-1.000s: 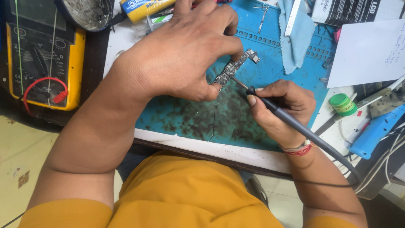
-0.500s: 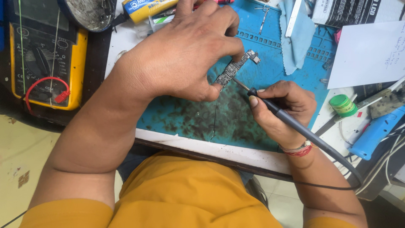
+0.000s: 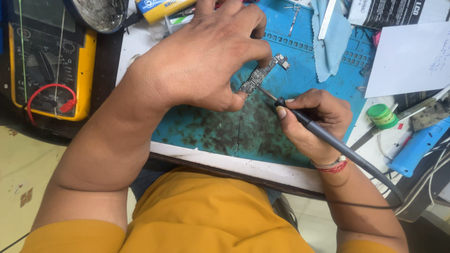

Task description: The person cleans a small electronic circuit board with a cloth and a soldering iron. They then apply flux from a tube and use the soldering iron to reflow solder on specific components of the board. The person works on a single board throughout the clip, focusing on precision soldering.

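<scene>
My left hand [image 3: 206, 61] pinches a small narrow circuit board [image 3: 260, 75] between thumb and fingers, holding it down on a stained blue work mat [image 3: 211, 129]. My right hand [image 3: 314, 119] grips a black soldering iron [image 3: 318, 131] like a pen. Its metal tip touches the board's lower edge, close to my left thumb. The iron's black cord runs off to the lower right. Part of the board is hidden under my left fingers.
A yellow multimeter [image 3: 51, 65] with red lead lies at the left. A round metal dish [image 3: 96, 14] sits at the top. A light blue cloth [image 3: 330, 42], white paper [image 3: 412, 58], a green-capped jar [image 3: 382, 116] and a blue tool [image 3: 417, 145] are at the right.
</scene>
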